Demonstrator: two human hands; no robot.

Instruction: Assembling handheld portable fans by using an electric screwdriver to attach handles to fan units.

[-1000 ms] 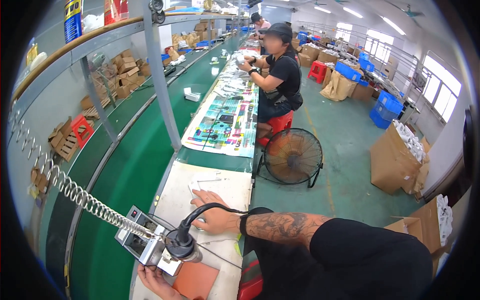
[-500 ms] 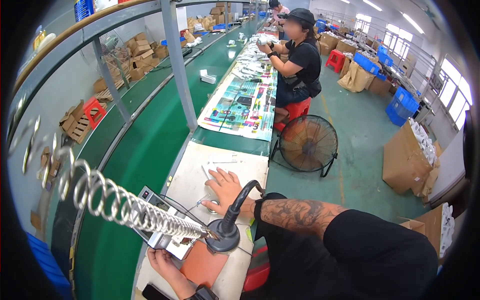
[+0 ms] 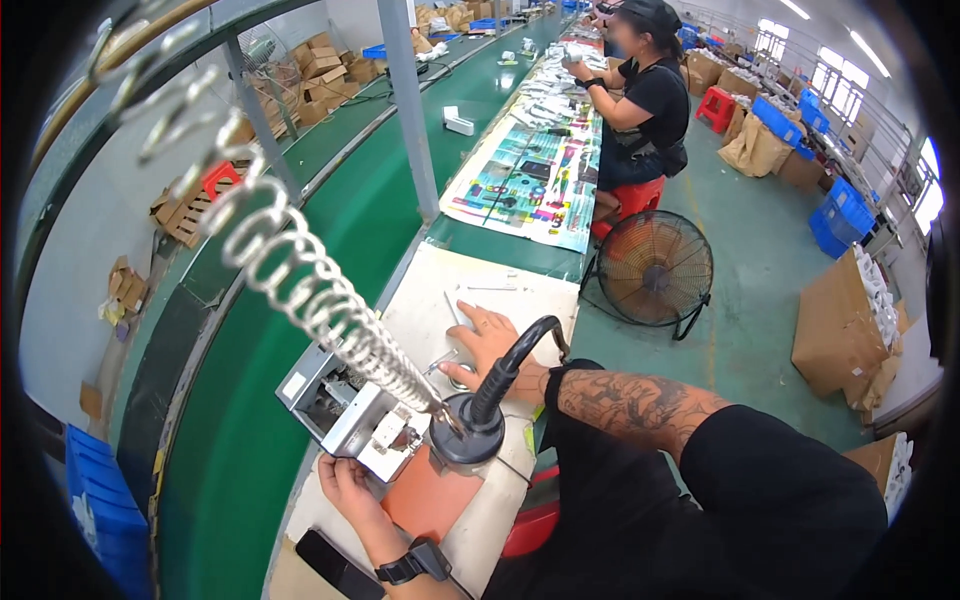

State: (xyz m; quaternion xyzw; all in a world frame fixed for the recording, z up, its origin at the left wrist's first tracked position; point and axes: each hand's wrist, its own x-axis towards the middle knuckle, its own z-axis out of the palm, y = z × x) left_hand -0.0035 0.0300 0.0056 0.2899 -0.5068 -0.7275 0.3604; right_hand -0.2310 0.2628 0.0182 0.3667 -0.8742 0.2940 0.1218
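My left hand (image 3: 350, 488), a black watch on its wrist, has its fingers closed on the near edge of a grey metal case (image 3: 350, 425). The case is open, showing parts inside, with a white block beside it. Orange mat (image 3: 430, 497) lies under its near end. My right hand (image 3: 487, 345) rests palm down on the white board (image 3: 425, 280), fingers spread. Beside its thumb is a small metallic ring-shaped thing (image 3: 461, 377). Between the hands stands a round black base (image 3: 468, 432) with a curved black neck and a large metal coil (image 3: 330, 305) that partly hides the case.
A dark phone (image 3: 338, 565) lies by my left wrist. The green conveyor (image 3: 240, 420) runs along the far side, past a grey post (image 3: 405, 110). A floor fan (image 3: 655, 268) stands to the right, near a seated co-worker (image 3: 645, 110). Blue crate (image 3: 95, 500) sits at lower left.
My view has swung, so the bench and co-worker sit farther right. The grey case now shows its open inside and a pale label. My right hand stays spread on the board.
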